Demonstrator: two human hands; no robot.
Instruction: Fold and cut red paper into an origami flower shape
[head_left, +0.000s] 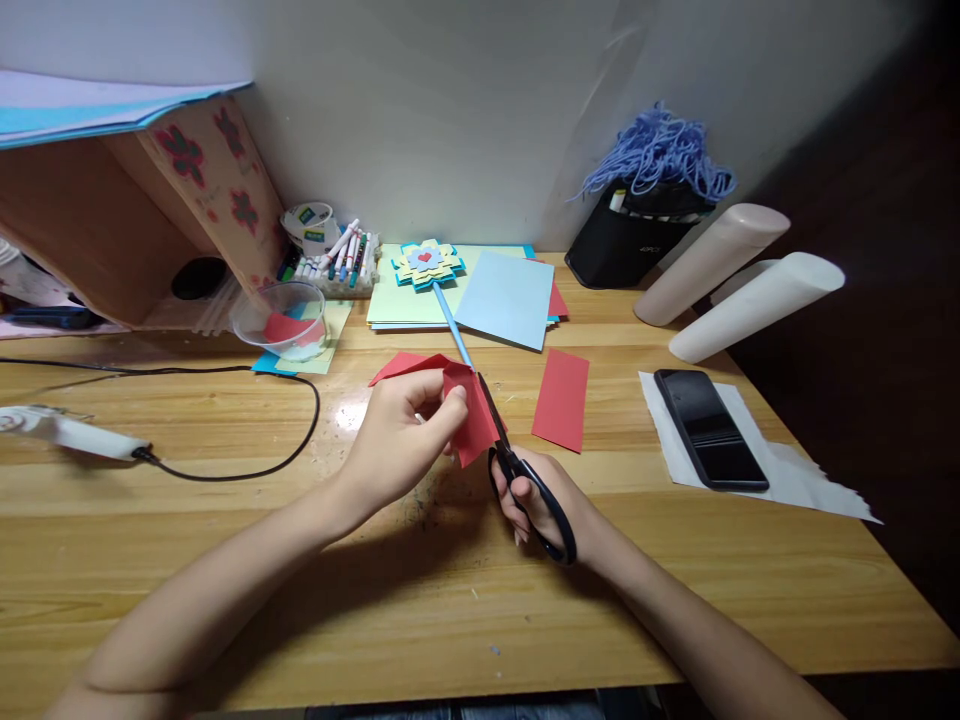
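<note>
My left hand [412, 425] pinches a folded sheet of red paper [476, 420] between thumb and fingers, above the middle of the table. My right hand [540, 500] has its fingers through the handles of black scissors [506, 450]. Their blades point away from me and lie along the right edge of the red paper. Whether the blades are fully closed is hard to see. A separate red paper rectangle [561, 400] lies flat to the right. Just beyond my hands is a layered paper flower [426, 262] on a blue stem [452, 325].
Coloured paper sheets [506, 300] are stacked at the back. Left are a clear plastic bowl [279, 318], markers [349, 255], a cardboard box [202, 190] and a corded white device [82, 433]. Right are a phone [711, 430], two rolls [757, 305] and a black pouch [626, 240] with blue yarn [660, 155].
</note>
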